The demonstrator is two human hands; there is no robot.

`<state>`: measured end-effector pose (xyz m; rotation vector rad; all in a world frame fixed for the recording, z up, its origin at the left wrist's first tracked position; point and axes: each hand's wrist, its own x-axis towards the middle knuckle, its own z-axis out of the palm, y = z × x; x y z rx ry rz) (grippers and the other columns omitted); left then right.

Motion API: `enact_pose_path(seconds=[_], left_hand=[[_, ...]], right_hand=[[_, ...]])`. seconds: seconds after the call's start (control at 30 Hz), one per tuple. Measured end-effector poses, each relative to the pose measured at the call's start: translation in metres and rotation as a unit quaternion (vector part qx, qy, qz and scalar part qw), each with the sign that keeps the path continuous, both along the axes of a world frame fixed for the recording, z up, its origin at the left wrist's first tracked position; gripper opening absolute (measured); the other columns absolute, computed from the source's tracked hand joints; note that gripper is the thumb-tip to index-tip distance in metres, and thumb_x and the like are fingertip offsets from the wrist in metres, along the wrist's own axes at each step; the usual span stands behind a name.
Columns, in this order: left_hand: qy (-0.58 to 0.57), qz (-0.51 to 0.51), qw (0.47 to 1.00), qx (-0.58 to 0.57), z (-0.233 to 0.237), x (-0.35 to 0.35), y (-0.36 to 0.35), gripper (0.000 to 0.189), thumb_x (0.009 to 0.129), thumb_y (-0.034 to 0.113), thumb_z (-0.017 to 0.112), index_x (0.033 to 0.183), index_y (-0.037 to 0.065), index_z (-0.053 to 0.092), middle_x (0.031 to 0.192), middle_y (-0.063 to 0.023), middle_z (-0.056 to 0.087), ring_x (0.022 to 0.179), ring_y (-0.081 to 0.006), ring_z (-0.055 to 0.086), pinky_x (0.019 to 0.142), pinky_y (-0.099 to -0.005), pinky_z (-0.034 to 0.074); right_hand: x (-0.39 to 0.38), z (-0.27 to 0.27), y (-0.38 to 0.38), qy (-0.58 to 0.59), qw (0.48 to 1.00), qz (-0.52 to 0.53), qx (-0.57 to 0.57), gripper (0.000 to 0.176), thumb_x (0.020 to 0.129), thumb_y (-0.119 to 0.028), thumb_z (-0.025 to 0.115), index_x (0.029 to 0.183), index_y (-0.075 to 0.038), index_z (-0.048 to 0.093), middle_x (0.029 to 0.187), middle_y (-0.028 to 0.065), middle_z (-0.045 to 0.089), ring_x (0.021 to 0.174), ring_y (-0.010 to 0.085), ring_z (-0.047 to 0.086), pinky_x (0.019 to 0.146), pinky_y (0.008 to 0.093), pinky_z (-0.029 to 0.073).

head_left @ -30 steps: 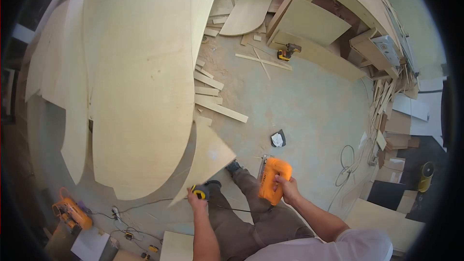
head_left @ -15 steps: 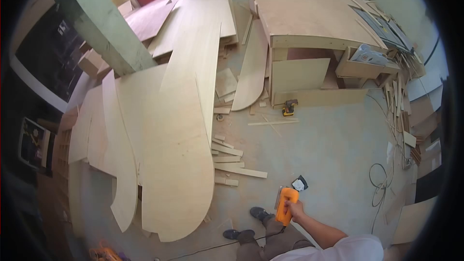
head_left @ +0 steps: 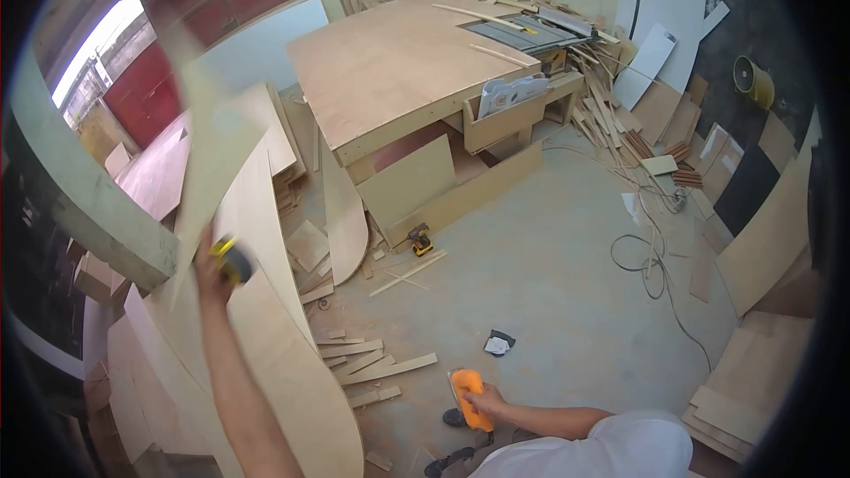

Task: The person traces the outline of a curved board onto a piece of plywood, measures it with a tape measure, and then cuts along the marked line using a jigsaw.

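Observation:
My left hand [head_left: 211, 281] reaches far out over the plywood sheets, blurred by motion. Beside its fingers shows a yellow-and-black tape measure [head_left: 234, 260]. A pale, tapering plywood offcut [head_left: 212, 155], smeared too, rises from the same hand past the concrete pillar [head_left: 97, 199]. Low in the view, my right hand [head_left: 487, 402] is closed around the handle of an orange jigsaw [head_left: 467, 383], its metal base plate facing left. The jigsaw is held above my shoes. Under my left arm lies a large round-ended plywood sheet [head_left: 305, 372].
Wood strips [head_left: 363, 361] lie on the floor beside the sheets. A yellow-and-black cordless drill [head_left: 421, 240] stands near the large workbench [head_left: 407, 62]. A small black-and-white item [head_left: 499, 343] lies mid-floor. At right, a cable [head_left: 651, 279] coils near leaning boards [head_left: 770, 230].
My left hand has come into view at left with the tape measure and a raised offcut. The view has swung right and up. My right hand still grips the jigsaw.

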<state>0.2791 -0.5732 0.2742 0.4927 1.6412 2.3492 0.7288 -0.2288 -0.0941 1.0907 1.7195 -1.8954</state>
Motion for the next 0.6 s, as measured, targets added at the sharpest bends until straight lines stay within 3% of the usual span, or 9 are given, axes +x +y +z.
enact_pose_path(seconds=[0.1, 0.13, 0.23, 0.33, 0.4, 0.47, 0.5, 0.53, 0.6], left_hand=[[0.06, -0.059, 0.986, -0.141, 0.082, 0.025, 0.275, 0.093, 0.092, 0.031, 0.074, 0.156, 0.005, 0.011, 0.13, -0.0224, 0.06, 0.107, -0.025, 0.066, 0.09, -0.0364, 0.056], [0.095, -0.084, 0.98, -0.153, 0.074, 0.047, 0.329, 0.116, 0.089, 0.03, 0.079, 0.165, 0.004, -0.004, 0.139, -0.026, 0.057, 0.113, -0.0258, 0.065, 0.094, -0.0366, 0.054], [0.204, -0.139, 0.945, -0.214, -0.03, 0.084, 0.397, 0.121, 0.086, 0.028, 0.082, 0.165, 0.005, -0.007, 0.129, -0.0274, 0.062, 0.108, -0.0282, 0.066, 0.093, -0.036, 0.054], [0.11, -0.209, 0.911, -0.339, -0.173, 0.109, 0.359, 0.115, 0.086, 0.022, 0.081, 0.167, 0.009, 0.0, 0.104, -0.0211, 0.071, 0.088, -0.0203, 0.066, 0.078, -0.0327, 0.054], [0.018, -0.173, 0.817, -0.55, -0.225, 0.138, 0.285, 0.088, 0.084, 0.032, 0.083, 0.156, 0.005, 0.041, 0.099, -0.0138, 0.073, 0.081, -0.0199, 0.066, 0.073, -0.0349, 0.055], [0.043, -0.114, 0.825, -0.552, -0.368, 0.156, 0.165, 0.07, 0.083, 0.044, 0.078, 0.136, 0.0, 0.065, 0.116, -0.0223, 0.073, 0.107, -0.0317, 0.069, 0.097, -0.0428, 0.053], [-0.176, -0.132, 0.8, -0.558, -0.387, 0.184, 0.116, 0.069, 0.08, 0.042, 0.079, 0.132, -0.002, 0.066, 0.118, -0.0192, 0.074, 0.11, -0.0303, 0.068, 0.101, -0.0443, 0.05], [-0.173, -0.182, 0.764, -0.595, -0.393, 0.215, 0.068, 0.062, 0.084, 0.041, 0.078, 0.129, -0.001, 0.069, 0.118, -0.0162, 0.074, 0.107, -0.0257, 0.069, 0.096, -0.0433, 0.052], [-0.321, -0.194, 0.721, -0.582, -0.391, 0.301, -0.027, 0.034, 0.098, 0.038, 0.065, 0.107, 0.005, 0.072, 0.096, -0.0088, 0.07, 0.081, -0.026, 0.066, 0.061, -0.0407, 0.057]], right_hand=[[0.01, 0.008, -0.003, -0.015, 1.0, 0.002, 0.005, 0.032, 0.091, -0.025, 0.072, 0.113, -0.002, 0.067, 0.081, 0.0038, 0.067, 0.058, 0.0121, 0.061, 0.054, 0.0305, 0.052], [0.012, 0.011, -0.003, -0.01, 1.0, -0.011, 0.003, 0.032, 0.091, -0.026, 0.072, 0.112, -0.003, 0.067, 0.08, 0.0035, 0.066, 0.058, 0.0121, 0.061, 0.054, 0.0305, 0.051], [0.016, 0.014, 0.014, -0.013, 0.997, -0.075, -0.02, 0.03, 0.091, -0.027, 0.074, 0.11, -0.004, 0.068, 0.079, 0.003, 0.065, 0.058, 0.0121, 0.061, 0.054, 0.0305, 0.051], [0.027, 0.004, 0.017, -0.001, 0.987, -0.152, -0.052, 0.026, 0.09, -0.026, 0.075, 0.106, -0.007, 0.067, 0.08, 0.0029, 0.064, 0.058, 0.0125, 0.06, 0.056, 0.0314, 0.051], [0.028, 0.011, 0.022, -0.003, 0.982, -0.185, -0.028, 0.025, 0.09, -0.025, 0.075, 0.106, -0.007, 0.067, 0.08, 0.003, 0.064, 0.058, 0.0127, 0.059, 0.056, 0.0321, 0.052], [0.028, 0.009, 0.027, -0.015, 0.976, -0.214, -0.023, 0.026, 0.089, -0.024, 0.075, 0.106, -0.007, 0.067, 0.078, 0.0032, 0.063, 0.058, 0.013, 0.06, 0.056, 0.0327, 0.052], [0.027, 0.006, 0.028, -0.021, 0.973, -0.227, -0.022, 0.026, 0.089, -0.024, 0.075, 0.106, -0.007, 0.067, 0.076, 0.0033, 0.063, 0.058, 0.0132, 0.06, 0.056, 0.033, 0.052], [0.025, 0.002, 0.029, -0.024, 0.974, -0.226, -0.02, 0.026, 0.089, -0.023, 0.075, 0.107, -0.007, 0.067, 0.076, 0.0034, 0.063, 0.058, 0.0133, 0.06, 0.056, 0.0332, 0.052], [0.02, -0.004, 0.028, -0.033, 0.974, -0.222, -0.014, 0.026, 0.088, -0.023, 0.074, 0.107, -0.006, 0.067, 0.075, 0.0037, 0.063, 0.058, 0.0135, 0.061, 0.056, 0.0335, 0.052]])
